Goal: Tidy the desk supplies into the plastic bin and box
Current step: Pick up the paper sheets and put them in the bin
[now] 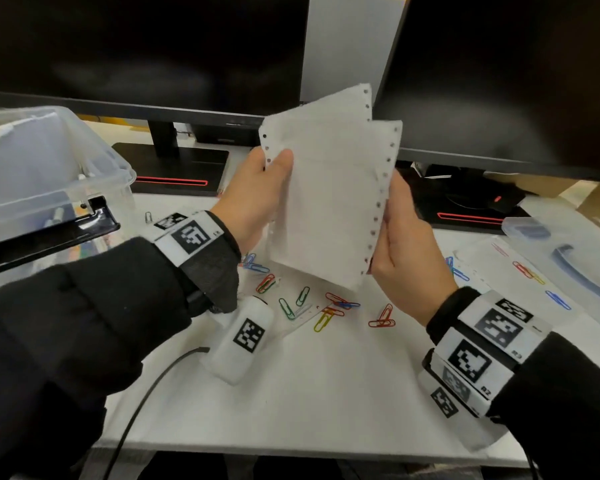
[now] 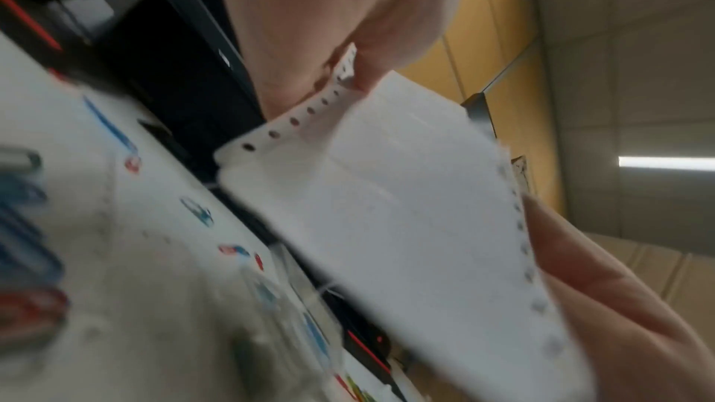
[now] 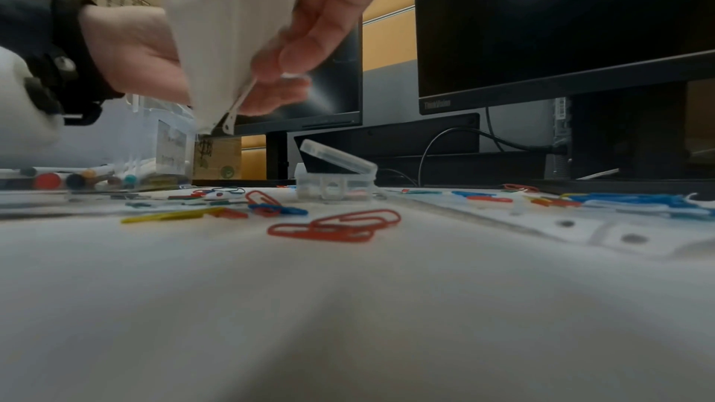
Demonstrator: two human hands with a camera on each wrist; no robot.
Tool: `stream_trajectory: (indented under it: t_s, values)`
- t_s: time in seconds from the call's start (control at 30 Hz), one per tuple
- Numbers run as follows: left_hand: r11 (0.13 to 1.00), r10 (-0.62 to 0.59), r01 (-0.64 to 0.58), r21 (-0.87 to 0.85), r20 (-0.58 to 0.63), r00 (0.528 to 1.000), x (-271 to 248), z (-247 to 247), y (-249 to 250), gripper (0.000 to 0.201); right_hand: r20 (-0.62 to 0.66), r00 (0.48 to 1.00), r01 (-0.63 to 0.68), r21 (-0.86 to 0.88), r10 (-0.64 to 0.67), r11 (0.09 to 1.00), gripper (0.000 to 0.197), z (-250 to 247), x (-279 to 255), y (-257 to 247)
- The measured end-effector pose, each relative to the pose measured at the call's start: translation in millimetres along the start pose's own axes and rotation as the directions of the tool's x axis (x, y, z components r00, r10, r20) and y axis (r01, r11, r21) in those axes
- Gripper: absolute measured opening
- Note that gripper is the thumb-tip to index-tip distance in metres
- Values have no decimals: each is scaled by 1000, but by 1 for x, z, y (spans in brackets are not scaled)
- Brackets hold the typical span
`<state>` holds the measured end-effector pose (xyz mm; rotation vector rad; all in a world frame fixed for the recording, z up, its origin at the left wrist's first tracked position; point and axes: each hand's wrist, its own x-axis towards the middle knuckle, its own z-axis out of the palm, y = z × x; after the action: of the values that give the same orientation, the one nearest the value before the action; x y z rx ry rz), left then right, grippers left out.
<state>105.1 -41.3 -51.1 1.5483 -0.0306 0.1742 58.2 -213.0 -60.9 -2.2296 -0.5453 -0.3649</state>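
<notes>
white desk (image 1: 326, 393) | paper clips (image 1: 381, 318) scattered | two monitors (image 1: 146, 46) behind

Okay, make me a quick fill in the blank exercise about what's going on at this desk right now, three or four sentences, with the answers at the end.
1. Both hands hold sheets of white ____ above the desk.
2. The left hand pinches the sheets' left edge; the right hand holds the ____ edge.
3. Loose coloured ____ lie scattered on the desk under the sheets.
4. The small clear box by the monitor stand has its lid ____.

Missing words: paper; right; paper clips; open
</notes>
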Motion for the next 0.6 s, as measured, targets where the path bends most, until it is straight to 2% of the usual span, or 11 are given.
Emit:
stream_trajectory:
  t_s: [0.03,0.1,0.17,0.23,0.3,0.37,0.4,0.47,0.53,0.6]
  values:
    - [1000,13,-13,-7,2,1000,1,3,-2,33,2,1000,10,-18,-10,1000,67,-1,0,1]
    - [995,74,-68,77,-81,994,4,3,-3,28,-8,1000,8,-72,-8,997,64,-6,-1,9]
    - [970,175,-137,201,-187,967,7,-6,-2,21,-27,998,-68,-211,64,975,57,-14,2,24]
    - [935,283,-213,283,-236,930,9,-18,1,21,-62,970,-239,-410,234,880,44,-24,11,47]
    - [886,388,-287,365,-244,889,8,-30,5,22,-68,884,-413,-579,463,703,42,-36,23,72]
    - [816,504,-375,440,-223,835,8,-40,8,30,-65,783,-497,-663,619,560,42,-49,33,97]
    - [779,552,-415,471,-200,809,8,-43,9,33,-53,752,-503,-690,657,520,41,-55,37,107]
    - [702,627,-481,526,-135,767,8,-45,8,30,7,721,-457,-747,693,483,41,-60,43,120]
    - [564,704,-521,640,-43,709,7,-44,5,17,75,701,-388,-794,710,467,49,-58,46,127]
    - [431,732,-521,737,53,679,8,-42,3,23,91,706,-350,-818,702,457,57,-54,49,131]
